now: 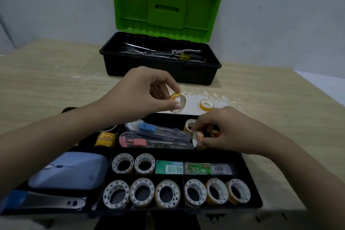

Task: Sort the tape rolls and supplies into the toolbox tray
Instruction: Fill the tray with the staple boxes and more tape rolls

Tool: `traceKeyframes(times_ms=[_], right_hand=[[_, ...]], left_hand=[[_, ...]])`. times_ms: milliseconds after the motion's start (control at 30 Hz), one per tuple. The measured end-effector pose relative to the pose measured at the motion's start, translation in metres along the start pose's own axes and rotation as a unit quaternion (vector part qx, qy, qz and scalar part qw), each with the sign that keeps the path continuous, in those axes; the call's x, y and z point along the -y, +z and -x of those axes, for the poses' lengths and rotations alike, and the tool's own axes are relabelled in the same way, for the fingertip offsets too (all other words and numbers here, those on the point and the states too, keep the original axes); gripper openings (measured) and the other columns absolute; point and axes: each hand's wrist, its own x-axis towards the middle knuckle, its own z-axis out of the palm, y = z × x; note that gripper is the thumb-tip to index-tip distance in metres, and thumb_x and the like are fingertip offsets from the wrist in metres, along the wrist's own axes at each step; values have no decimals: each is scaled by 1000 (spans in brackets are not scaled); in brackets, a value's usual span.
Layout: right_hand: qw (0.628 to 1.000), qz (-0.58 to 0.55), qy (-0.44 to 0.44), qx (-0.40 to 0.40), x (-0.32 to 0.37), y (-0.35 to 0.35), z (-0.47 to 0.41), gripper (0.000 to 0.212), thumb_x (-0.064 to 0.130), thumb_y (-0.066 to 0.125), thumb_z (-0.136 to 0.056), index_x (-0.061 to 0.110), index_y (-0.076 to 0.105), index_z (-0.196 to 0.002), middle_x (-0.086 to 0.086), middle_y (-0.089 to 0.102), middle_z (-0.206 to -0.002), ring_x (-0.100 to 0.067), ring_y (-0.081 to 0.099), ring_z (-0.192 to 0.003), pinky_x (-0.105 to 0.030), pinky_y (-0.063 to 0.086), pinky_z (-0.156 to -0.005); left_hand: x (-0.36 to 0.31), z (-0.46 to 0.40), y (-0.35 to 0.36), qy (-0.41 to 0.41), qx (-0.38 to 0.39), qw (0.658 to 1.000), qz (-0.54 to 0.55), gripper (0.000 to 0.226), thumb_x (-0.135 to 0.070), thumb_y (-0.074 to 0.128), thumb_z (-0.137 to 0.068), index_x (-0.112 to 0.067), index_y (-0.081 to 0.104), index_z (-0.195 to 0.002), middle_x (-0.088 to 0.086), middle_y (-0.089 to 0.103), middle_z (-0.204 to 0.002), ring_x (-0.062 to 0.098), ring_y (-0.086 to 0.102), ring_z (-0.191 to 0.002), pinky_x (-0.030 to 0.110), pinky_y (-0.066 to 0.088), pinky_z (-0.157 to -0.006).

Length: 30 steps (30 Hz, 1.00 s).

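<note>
Two small clear tape rolls are in play in the head view. Her left hand (141, 91) pinches one yellow-labelled roll (177, 102) in the air above the black compartmented tray (250, 205) on the bench (46, 80). At the tray's two o'clock corner, the right hand (222, 129) grasps another roll (198, 139). Either could slip and roll; a third roll (206, 105) lies loose at one o'clock, easily overlooked.

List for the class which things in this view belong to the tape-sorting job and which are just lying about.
Belongs to the job:
- tape roll in left hand
- tape roll in right hand
- loose tape roll on the table
- black tray

Just lying about:
- open green-lidded toolbox
- screwdriver inside it
</note>
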Motion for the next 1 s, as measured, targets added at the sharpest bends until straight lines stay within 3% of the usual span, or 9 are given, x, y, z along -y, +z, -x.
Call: traceKeyframes(times_ms=[67, 200, 333, 400, 533, 667, 800, 900, 1000], right_hand=[[1000, 16, -1, 9, 4, -2, -2, 29, 32, 69, -81, 27, 66, -109, 13, 62, -87, 1, 51, -71, -10, 41, -61], [997, 68, -19, 20, 13, 1, -8, 26, 27, 66, -80, 24, 68, -105, 17, 47, -69, 3, 42, -61, -11, 33, -55], [996, 88, -15, 26, 17, 3, -13, 26, 21, 66, -79, 23, 69, -104, 3, 63, -85, -11, 51, -75, -27, 48, -66], [997, 72, 0, 24, 15, 2, -14, 22, 22, 71, -76, 22, 68, -98, 4, 65, -88, -10, 50, -76, -26, 48, -68], [999, 46, 9, 22, 11, 6, -15, 13, 23, 74, -75, 21, 67, -86, 11, 58, -73, -2, 47, -65, -22, 43, -60], [999, 37, -2, 3, 3, 4, -10, 16, 31, 68, -81, 25, 71, -95, 10, 62, -94, -4, 54, -80, -24, 46, -72], [978, -146, 18, -151, 0, -11, -2, 19, 32, 64, -83, 31, 67, -101, 20, 65, -94, 1, 62, -82, -18, 50, -74], [950, -265, -11, -164, 6, -15, -6, 22, 27, 67, -82, 28, 67, -104, 9, 71, -93, -7, 67, -80, -26, 55, -75], [937, -308, -29, -160, 7, -11, -16, 17, 19, 71, -79, 20, 69, -96, -1, 73, -85, -15, 70, -75, -35, 59, -73]], left_hand=[[-2, 1, 3, 0, 7, 1000, 1, 23, -31, 78, -71, -23, 70, -91, -2, 69, -71, 8, 66, -65, 28, 57, -67], [-5, 4, 8, -7, 11, 1000, 10, 23, -31, 78, -71, -22, 71, -91, -2, 69, -70, 8, 65, -64, 23, 56, -64], [-7, 3, 9, -12, 4, 1000, 25, 22, -30, 78, -71, -21, 71, -91, -1, 69, -69, 8, 66, -62, 17, 53, -59], [-7, 3, 9, -19, 2, 999, 41, 22, -28, 79, -71, -20, 71, -90, 1, 69, -68, 8, 66, -61, 13, 49, -56], [-6, 3, 10, -28, 7, 998, 53, 22, -27, 79, -70, -18, 71, -89, 2, 70, -68, 9, 66, -60, 13, 49, -57], [-4, 3, 9, -32, 15, 998, 56, 24, -28, 79, -69, -20, 71, -90, 2, 70, -69, 9, 66, -60, 15, 51, -58], [-3, 2, 8, -27, 21, 998, 55, 25, -22, 81, -69, -18, 68, -90, 1, 71, -72, 14, 67, -65, 20, 55, -62], [-4, 1, 9, -6, 20, 999, 49, 27, -18, 82, -67, -17, 66, -87, 0, 71, -74, 10, 68, -67, 24, 57, -65], [-3, 1, 11, 11, 26, 999, 39, 25, -18, 82, -67, -17, 65, -85, -2, 71, -75, 8, 68, -71, 29, 58, -68]])
